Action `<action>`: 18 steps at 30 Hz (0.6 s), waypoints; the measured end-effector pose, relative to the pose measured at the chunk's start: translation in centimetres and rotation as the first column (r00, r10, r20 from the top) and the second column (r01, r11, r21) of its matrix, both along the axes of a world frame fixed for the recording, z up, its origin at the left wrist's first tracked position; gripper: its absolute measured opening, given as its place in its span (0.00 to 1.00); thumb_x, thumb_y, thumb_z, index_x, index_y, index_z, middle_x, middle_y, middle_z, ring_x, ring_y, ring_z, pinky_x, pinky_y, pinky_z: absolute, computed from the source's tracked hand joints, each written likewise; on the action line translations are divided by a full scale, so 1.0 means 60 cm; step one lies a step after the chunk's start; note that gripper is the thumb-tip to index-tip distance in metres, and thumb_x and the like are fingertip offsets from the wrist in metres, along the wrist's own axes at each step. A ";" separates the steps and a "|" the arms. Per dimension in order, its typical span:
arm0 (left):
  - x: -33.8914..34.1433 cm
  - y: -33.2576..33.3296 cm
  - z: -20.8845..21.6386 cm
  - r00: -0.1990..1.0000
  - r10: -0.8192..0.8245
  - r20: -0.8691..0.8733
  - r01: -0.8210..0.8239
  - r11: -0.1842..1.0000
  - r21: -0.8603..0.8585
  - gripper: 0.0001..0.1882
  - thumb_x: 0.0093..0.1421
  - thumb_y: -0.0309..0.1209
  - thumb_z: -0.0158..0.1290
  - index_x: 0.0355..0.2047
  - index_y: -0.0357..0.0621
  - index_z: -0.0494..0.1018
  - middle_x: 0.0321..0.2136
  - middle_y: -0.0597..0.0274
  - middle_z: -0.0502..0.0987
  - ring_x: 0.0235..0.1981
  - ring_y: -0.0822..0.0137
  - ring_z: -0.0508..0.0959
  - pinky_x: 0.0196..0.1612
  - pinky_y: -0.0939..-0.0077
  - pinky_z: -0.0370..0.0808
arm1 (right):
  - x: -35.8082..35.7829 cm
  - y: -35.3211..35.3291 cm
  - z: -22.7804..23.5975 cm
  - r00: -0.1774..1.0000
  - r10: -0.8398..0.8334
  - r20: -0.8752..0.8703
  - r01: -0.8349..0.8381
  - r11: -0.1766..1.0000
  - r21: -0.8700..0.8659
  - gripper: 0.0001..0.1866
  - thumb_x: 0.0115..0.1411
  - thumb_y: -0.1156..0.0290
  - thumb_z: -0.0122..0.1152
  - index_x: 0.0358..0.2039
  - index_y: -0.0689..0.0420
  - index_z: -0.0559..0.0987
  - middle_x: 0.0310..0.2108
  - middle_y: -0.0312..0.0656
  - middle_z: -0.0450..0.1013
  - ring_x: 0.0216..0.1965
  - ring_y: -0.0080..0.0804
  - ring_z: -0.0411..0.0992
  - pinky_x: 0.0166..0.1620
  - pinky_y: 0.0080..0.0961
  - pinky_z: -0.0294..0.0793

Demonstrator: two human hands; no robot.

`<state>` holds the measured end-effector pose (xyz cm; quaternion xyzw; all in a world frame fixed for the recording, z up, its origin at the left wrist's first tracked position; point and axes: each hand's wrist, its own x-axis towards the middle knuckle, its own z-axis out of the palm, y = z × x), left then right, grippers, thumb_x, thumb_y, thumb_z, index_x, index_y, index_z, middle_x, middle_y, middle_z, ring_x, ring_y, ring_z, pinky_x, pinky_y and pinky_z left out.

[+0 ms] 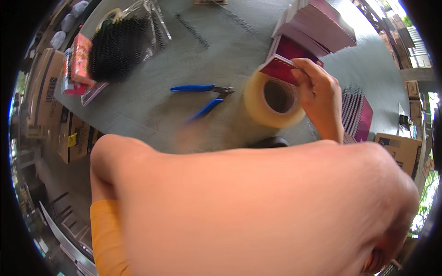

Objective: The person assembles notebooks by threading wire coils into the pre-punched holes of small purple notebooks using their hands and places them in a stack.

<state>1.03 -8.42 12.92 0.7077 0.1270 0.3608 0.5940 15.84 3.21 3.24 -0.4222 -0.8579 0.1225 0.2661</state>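
Observation:
With my right hand [318, 92], I pinch the edge of a maroon booklet [280, 67] between thumb and fingers. The booklet is beside a stack of similar booklets [317, 27]. Just below it, a large roll of clear tape [269, 117] sits on the table. Very close to the camera, a bare arm fills the lower half, rising from a yellow sleeve [108, 234]. It appears to be my left arm with my left hand [363, 198] toward the right; its fingers are hidden. Blue-handled cutters [202, 89] lie spread open left of the tape.
A pile of black spiral binding coils [119, 50] lies at the far left, beside red packets [81, 60]. Loose coils [192, 31] lie at the back. Spiral-bound maroon books [363, 117] are at the right. Cardboard boxes [46, 92] stand beyond the grey table [138, 103].

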 end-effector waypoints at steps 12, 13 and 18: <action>0.006 0.000 -0.013 0.995 -0.064 -0.070 0.065 0.998 0.020 0.17 0.57 0.32 0.48 0.45 0.35 0.70 0.32 0.48 0.74 0.34 0.57 0.75 0.39 0.69 0.71 | 0.000 0.006 -0.009 1.000 0.010 0.001 -0.010 0.997 0.071 0.06 0.57 0.70 0.56 0.34 0.54 0.79 0.29 0.41 0.77 0.29 0.40 0.75 0.33 0.32 0.73; 0.006 -0.001 -0.011 0.994 -0.069 -0.082 0.071 0.997 0.024 0.17 0.57 0.32 0.48 0.45 0.35 0.69 0.32 0.47 0.74 0.34 0.57 0.75 0.39 0.69 0.71 | -0.001 0.004 -0.008 1.000 0.008 0.000 -0.008 0.998 0.066 0.06 0.57 0.70 0.56 0.34 0.54 0.79 0.29 0.41 0.77 0.29 0.41 0.75 0.33 0.32 0.73; 0.004 0.024 -0.031 0.979 0.024 -0.202 -0.010 0.998 0.070 0.18 0.57 0.33 0.48 0.45 0.34 0.69 0.33 0.45 0.74 0.35 0.53 0.75 0.41 0.66 0.72 | 0.005 0.008 -0.005 1.000 -0.001 -0.014 0.002 0.999 0.032 0.07 0.56 0.71 0.55 0.34 0.53 0.79 0.29 0.42 0.77 0.31 0.42 0.75 0.34 0.34 0.73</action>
